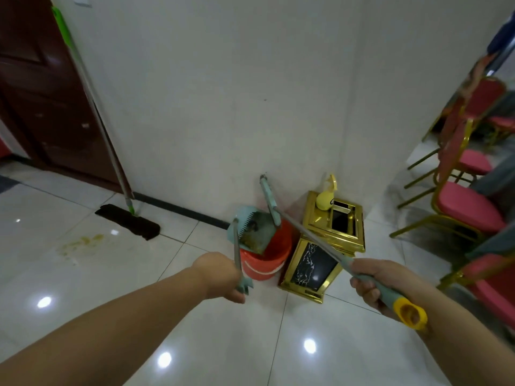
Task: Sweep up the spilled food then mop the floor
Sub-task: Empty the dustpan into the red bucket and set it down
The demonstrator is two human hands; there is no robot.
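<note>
At the far left a dark wooden door [41,93] stands beside the white wall [223,93]; a mop [128,221] leans against that wall, its green-tipped handle rising up to the left and its dark flat head resting on the tiled floor [250,344] near the baseboard; just nearer than the mop head, on the left tiles, lies a yellowish smear of spilled food [83,242]. The left hand [223,277] is closed in a fist round the handle of a pale teal dustpan [252,229]; the pan is tipped over an orange bucket [264,260] that stands on the floor by the wall, with brownish dirt showing inside the pan. Right of it, the right hand [376,285] is wrapped tight round the teal grip of a broom [306,235] with a yellow end cap; its metal shaft runs up and left, its head raised against the wall just above the dustpan and bucket. A gold and black bin [326,246] stands just right of the bucket, a yellow object on its top. Red chairs [468,201] with gold frames stand at the far right.
</note>
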